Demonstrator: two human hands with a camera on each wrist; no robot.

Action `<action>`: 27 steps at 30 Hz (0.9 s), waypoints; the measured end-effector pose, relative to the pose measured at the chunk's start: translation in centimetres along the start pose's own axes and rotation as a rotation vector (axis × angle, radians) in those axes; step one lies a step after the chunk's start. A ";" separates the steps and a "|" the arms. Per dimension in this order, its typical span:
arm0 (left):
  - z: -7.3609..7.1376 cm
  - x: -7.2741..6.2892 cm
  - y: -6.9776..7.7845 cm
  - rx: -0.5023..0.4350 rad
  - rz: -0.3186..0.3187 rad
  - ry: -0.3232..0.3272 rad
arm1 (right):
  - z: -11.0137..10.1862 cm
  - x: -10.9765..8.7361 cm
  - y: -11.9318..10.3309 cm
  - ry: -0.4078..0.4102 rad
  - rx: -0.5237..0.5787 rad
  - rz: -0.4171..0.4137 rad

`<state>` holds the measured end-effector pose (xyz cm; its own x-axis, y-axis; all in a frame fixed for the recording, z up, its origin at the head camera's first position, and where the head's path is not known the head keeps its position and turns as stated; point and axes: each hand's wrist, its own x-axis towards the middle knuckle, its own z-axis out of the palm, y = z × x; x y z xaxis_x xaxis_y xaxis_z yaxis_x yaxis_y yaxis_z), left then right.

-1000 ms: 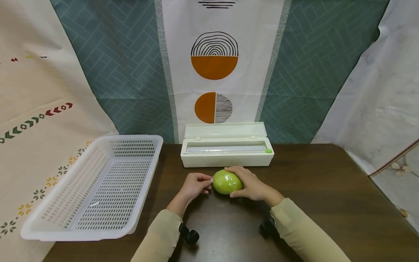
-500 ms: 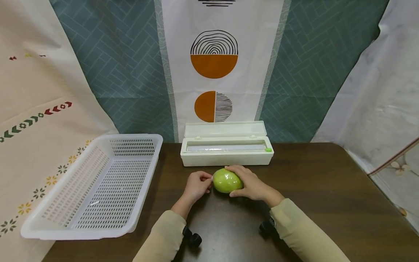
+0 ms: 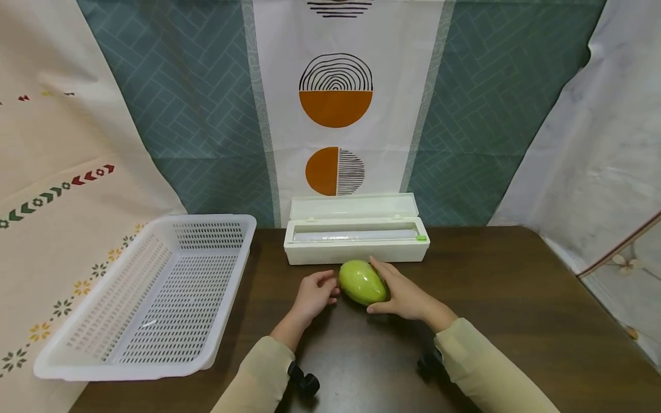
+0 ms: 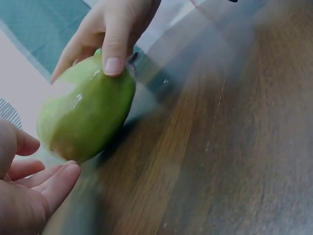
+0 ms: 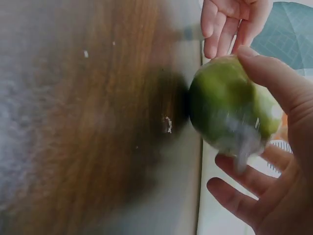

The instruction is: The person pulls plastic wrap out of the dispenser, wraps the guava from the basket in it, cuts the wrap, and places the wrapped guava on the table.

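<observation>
A glossy green mango (image 3: 363, 282), wrapped in clear film, is in the middle of the head view. My right hand (image 3: 405, 291) holds it from the right, thumb on the near side and fingers on the far side. A twisted tail of film (image 5: 240, 149) sticks out at the mango's end facing the right palm. Just left of the mango, my left hand (image 3: 316, 295) has its fingers loosely bent with nothing between them. In the left wrist view, its fingertips (image 4: 72, 169) are right at the mango's lower end.
Behind the mango stands a white cling film box (image 3: 356, 252), its lid up and a roll inside. On the left is a white perforated basket (image 3: 206, 350) with a small white piece in it. Patterned cloths hang behind the dark wooden table (image 3: 516, 298).
My left fingers have come off the film at the mango's left end. The mango has turned so its right end points nearer me, and my right hand has shifted slightly right.
</observation>
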<state>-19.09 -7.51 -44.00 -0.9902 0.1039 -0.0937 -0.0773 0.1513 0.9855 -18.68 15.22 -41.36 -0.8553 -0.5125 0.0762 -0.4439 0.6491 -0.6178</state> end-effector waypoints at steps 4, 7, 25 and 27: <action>0.2 -0.4 0.3 -0.006 0.001 -0.037 | 0.2 -0.8 0.3 0.033 0.009 0.001; 0.4 -0.8 0.6 0.000 0.007 -0.067 | 0.4 -1.4 0.5 0.056 0.007 -0.004; 1.3 -0.7 0.6 0.120 0.105 -0.142 | 0.5 -3.3 1.3 0.083 0.087 0.143; 1.3 -0.7 0.5 0.119 0.107 -0.145 | 0.4 -3.4 1.5 0.085 0.094 0.151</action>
<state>-18.31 -6.18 -43.61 -0.9641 0.2651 -0.0171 0.0505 0.2462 0.9679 -16.34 17.68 -42.86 -0.9314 -0.3616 0.0406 -0.2856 0.6572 -0.6975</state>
